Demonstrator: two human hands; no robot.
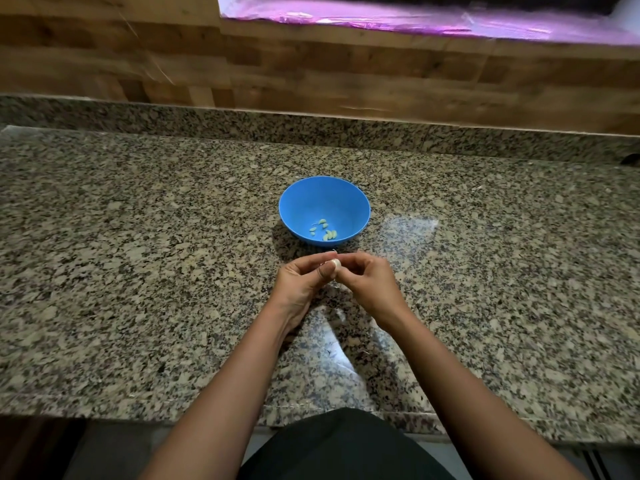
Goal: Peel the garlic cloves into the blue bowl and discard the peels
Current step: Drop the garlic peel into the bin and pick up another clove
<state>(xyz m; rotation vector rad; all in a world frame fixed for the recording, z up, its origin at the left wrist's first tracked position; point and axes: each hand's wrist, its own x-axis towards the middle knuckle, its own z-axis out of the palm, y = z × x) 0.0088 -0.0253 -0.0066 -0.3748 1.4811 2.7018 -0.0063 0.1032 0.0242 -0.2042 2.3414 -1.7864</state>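
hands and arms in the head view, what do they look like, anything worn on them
Both forearms are bare to the frame's edge: no sleeves, gloves, watch or bracelets visible. No rings show on the left hand or right hand. A dark garment covers the torso below.

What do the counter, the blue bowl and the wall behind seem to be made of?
The counter looks like polished granite: speckled black, tan and grey, with glossy reflections. The blue bowl seems to be plastic: even colour, thin rim, smooth dull sheen. The wall looks like wood planks or a wood-look panel, brown and grained in blocks; blur leaves that open.
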